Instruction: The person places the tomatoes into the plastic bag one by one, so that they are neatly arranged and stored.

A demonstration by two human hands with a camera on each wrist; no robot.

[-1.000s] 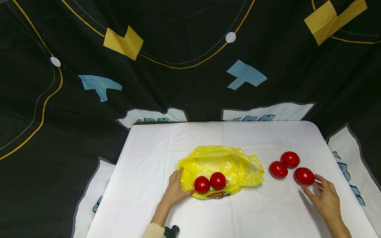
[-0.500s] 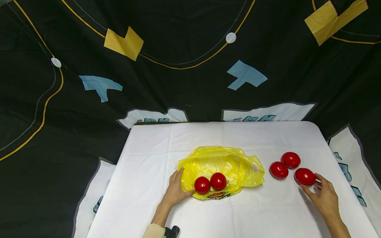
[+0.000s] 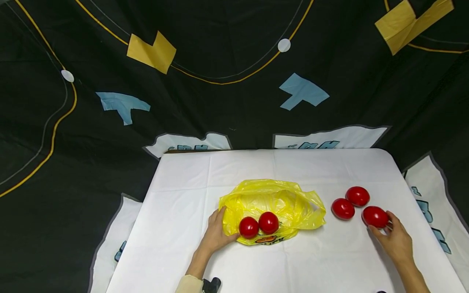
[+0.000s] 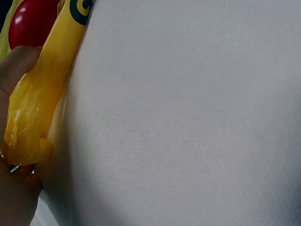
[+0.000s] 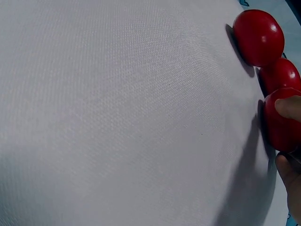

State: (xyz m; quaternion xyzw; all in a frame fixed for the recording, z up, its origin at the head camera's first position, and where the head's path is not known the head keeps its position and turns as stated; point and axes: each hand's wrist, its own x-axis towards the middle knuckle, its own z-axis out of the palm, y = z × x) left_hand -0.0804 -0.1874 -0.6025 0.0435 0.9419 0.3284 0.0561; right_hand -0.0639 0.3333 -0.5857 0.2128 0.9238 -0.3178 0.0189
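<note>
A crumpled yellow plastic bag (image 3: 293, 207) lies on the white-covered table, with two glossy red balls (image 3: 258, 225) at its front part. My left hand (image 3: 216, 235) grips the bag's left edge, thumb near the closer ball. In the left wrist view, the thumb (image 4: 19, 66) lies over the yellow plastic beside a red ball (image 4: 33, 21). To the right, three more red balls sit in a cluster. My right hand (image 3: 395, 240) holds the nearest one (image 3: 374, 217) between thumb and fingers. The right wrist view shows the thumb (image 5: 289, 107) against that ball (image 5: 277, 129).
The other two clustered balls, the left one (image 3: 342, 209) and the back one (image 3: 357, 196), lie close beside the held ball. A white cloth covers the table (image 3: 256, 268). Behind it hangs a black curtain (image 3: 220, 110) with yellow and blue shapes.
My right hand has shifted slightly left and closed in on the nearest ball of the cluster. My left hand, the bag and the balls look unmoved.
</note>
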